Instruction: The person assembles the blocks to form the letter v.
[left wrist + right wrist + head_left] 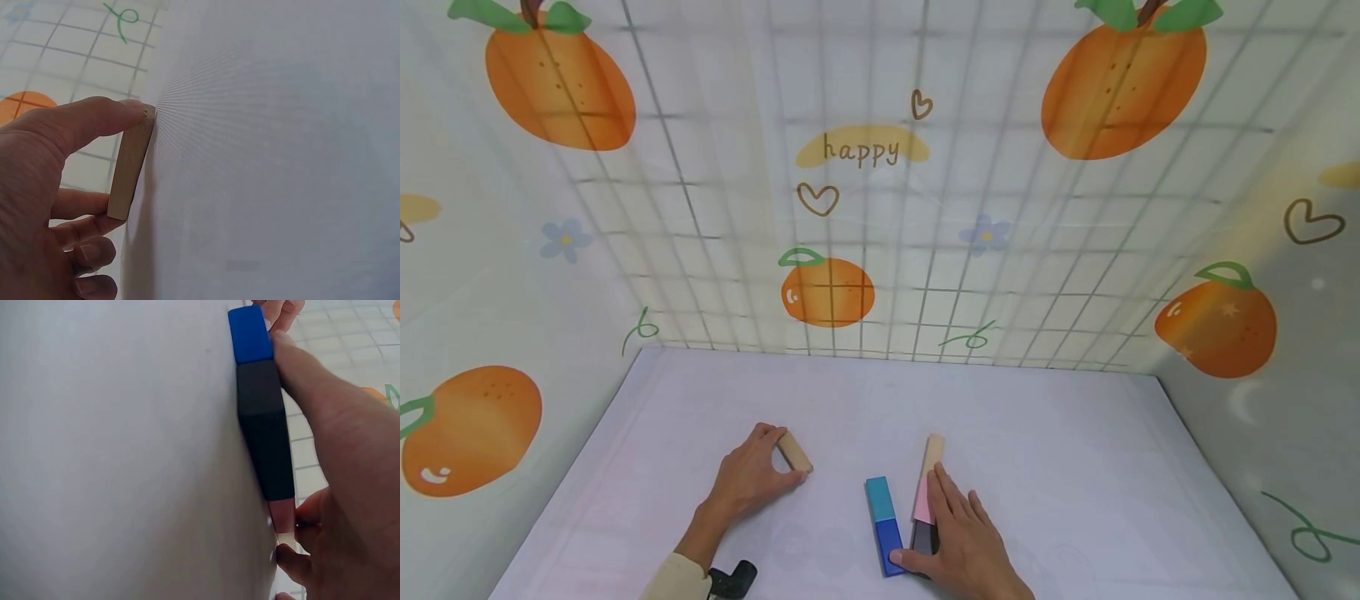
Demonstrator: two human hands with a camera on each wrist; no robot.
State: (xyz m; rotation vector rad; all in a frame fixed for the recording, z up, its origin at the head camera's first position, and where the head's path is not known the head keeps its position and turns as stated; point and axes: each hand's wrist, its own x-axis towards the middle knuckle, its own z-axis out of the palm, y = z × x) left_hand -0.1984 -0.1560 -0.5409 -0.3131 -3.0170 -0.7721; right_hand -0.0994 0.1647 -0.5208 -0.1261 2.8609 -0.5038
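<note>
A plain wooden block (794,452) is pinched between the thumb and fingers of my left hand (752,477); it also shows in the left wrist view, its end against the fingertip. To the right, a teal block (880,498) and a blue block (887,546) lie end to end. Beside them a second row holds another wooden block (933,451), a pink block (922,500) and a black block (922,537). My right hand (964,533) rests along this second row, fingers straight against its right side. Its thumb touches the blue block, and the hand partly covers the black block.
All the blocks lie on a white tabletop (1060,450). A printed curtain (880,208) over a wire grid rises at its back edge, with more printed cloth at both sides. A black device (733,579) sits at my left wrist.
</note>
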